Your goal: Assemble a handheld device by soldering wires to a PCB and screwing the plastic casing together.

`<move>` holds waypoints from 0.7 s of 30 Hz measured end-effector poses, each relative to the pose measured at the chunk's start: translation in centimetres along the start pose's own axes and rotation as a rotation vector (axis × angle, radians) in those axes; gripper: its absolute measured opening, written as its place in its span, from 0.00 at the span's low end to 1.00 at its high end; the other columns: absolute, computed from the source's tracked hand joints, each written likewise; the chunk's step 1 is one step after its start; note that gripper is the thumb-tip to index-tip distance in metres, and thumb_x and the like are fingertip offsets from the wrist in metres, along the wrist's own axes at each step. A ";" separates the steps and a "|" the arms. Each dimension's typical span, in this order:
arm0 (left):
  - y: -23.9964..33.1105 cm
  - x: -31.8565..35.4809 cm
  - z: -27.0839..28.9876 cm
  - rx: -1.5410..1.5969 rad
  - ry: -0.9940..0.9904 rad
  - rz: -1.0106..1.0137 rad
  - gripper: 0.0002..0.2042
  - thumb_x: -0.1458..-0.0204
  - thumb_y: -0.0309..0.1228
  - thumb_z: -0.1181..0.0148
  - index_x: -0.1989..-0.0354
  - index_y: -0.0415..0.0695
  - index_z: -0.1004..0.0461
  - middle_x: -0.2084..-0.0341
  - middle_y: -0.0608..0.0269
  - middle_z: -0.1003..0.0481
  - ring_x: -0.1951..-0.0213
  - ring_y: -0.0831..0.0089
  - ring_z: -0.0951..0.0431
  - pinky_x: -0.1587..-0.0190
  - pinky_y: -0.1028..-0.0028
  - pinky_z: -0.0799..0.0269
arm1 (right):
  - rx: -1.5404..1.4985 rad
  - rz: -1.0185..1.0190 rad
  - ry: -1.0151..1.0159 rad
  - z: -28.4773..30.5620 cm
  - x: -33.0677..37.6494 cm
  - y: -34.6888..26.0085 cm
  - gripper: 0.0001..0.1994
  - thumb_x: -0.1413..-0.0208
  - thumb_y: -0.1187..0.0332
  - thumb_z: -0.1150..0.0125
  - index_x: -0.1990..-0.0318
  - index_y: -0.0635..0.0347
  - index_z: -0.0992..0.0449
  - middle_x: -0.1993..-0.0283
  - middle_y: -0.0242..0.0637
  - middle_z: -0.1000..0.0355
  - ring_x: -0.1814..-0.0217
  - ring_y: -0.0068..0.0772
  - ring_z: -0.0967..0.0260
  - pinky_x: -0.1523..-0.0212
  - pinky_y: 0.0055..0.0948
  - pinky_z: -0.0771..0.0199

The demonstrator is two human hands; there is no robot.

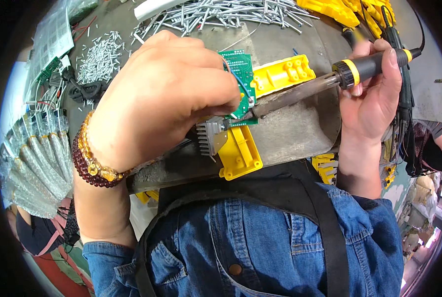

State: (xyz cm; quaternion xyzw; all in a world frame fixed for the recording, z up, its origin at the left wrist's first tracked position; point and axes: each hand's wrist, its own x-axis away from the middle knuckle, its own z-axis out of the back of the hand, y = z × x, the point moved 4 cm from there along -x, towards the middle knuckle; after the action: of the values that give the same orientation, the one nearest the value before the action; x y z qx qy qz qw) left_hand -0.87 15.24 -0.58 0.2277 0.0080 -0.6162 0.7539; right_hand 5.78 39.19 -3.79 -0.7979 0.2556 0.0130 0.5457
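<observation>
My right hand (367, 106) grips a soldering iron (372, 67) by its black handle with yellow rings. The iron's long metal shaft slants down to the left, its tip at the lower edge of a green circuit board (240, 60). Over the board's left side, my left hand (169, 91) is closed with fingertips together; what they pinch is hidden. A blue wire (243, 84) runs on the board beside those fingers. Below the board sits a finned metal heat sink (209, 138), against a yellow plastic housing piece (243, 156) at the bench edge.
Another yellow housing piece (282, 75) lies right of the board. Long screws (221, 15) are heaped at the back, short ones (99, 58) at the left. Bubble-wrapped parts (40, 163) stand far left. Yellow parts (334, 11) and the iron's black cable (421, 24) are at the far right.
</observation>
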 end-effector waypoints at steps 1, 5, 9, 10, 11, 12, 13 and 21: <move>0.0 0.0 0.0 -0.009 0.004 -0.004 0.05 0.59 0.28 0.34 0.73 0.49 0.24 0.77 0.67 0.29 0.70 0.62 0.28 0.65 0.67 0.38 | 0.002 -0.002 -0.001 -0.1 0.0 0.0 0.16 0.36 0.55 0.49 0.63 0.61 0.30 0.72 0.40 0.29 0.84 0.21 0.40 0.85 0.22 0.40; -0.1 0.0 -0.1 -0.041 0.013 -0.014 0.05 0.59 0.29 0.34 0.73 0.50 0.24 0.78 0.67 0.31 0.70 0.63 0.29 0.65 0.67 0.39 | -0.005 0.011 0.002 -0.1 -0.1 0.2 0.16 0.36 0.55 0.48 0.62 0.60 0.30 0.72 0.40 0.28 0.84 0.21 0.39 0.86 0.22 0.40; 0.0 0.1 -0.2 -0.042 0.017 -0.009 0.05 0.59 0.28 0.34 0.74 0.50 0.24 0.78 0.68 0.31 0.71 0.63 0.29 0.65 0.67 0.39 | 0.038 0.007 0.020 0.0 0.0 0.2 0.15 0.36 0.55 0.49 0.62 0.60 0.30 0.72 0.41 0.28 0.85 0.21 0.39 0.86 0.22 0.38; 0.0 0.2 -0.2 -0.018 0.019 -0.015 0.05 0.59 0.27 0.35 0.74 0.50 0.24 0.78 0.68 0.31 0.71 0.63 0.30 0.65 0.67 0.40 | 0.037 0.005 0.017 0.0 0.0 0.3 0.15 0.36 0.55 0.49 0.62 0.60 0.30 0.72 0.41 0.28 0.85 0.21 0.39 0.86 0.22 0.38; -0.2 0.2 -0.2 0.008 0.020 -0.025 0.05 0.60 0.26 0.35 0.73 0.50 0.24 0.78 0.68 0.31 0.70 0.63 0.30 0.65 0.67 0.40 | 0.021 0.013 0.002 0.0 0.0 0.4 0.15 0.36 0.56 0.49 0.62 0.60 0.30 0.72 0.41 0.28 0.85 0.22 0.39 0.86 0.22 0.38; -0.2 0.1 -0.2 0.009 0.021 -0.025 0.05 0.60 0.26 0.35 0.73 0.50 0.24 0.78 0.68 0.31 0.70 0.63 0.30 0.65 0.67 0.40 | 0.006 0.022 -0.013 0.0 0.0 0.5 0.15 0.36 0.56 0.49 0.62 0.60 0.30 0.72 0.42 0.28 0.85 0.22 0.39 0.86 0.23 0.37; -0.3 0.1 -0.2 0.011 0.016 -0.032 0.06 0.61 0.26 0.35 0.73 0.50 0.24 0.78 0.68 0.31 0.70 0.63 0.30 0.65 0.67 0.40 | 0.007 0.021 -0.013 0.1 0.0 0.6 0.15 0.36 0.56 0.49 0.62 0.60 0.30 0.72 0.42 0.28 0.85 0.22 0.39 0.86 0.23 0.37; -0.2 0.1 -0.2 0.005 0.003 -0.034 0.06 0.61 0.26 0.36 0.73 0.50 0.24 0.77 0.68 0.31 0.70 0.63 0.30 0.64 0.67 0.41 | 0.093 0.065 -0.034 -0.1 0.3 0.6 0.13 0.36 0.58 0.48 0.56 0.58 0.30 0.66 0.38 0.31 0.83 0.17 0.44 0.83 0.17 0.42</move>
State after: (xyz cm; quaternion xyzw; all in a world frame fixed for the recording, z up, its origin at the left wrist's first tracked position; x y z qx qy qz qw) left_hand -0.98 15.18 -0.86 0.2303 0.0113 -0.6287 0.7427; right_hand 5.81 38.79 -4.33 -0.7628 0.2722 0.0325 0.5857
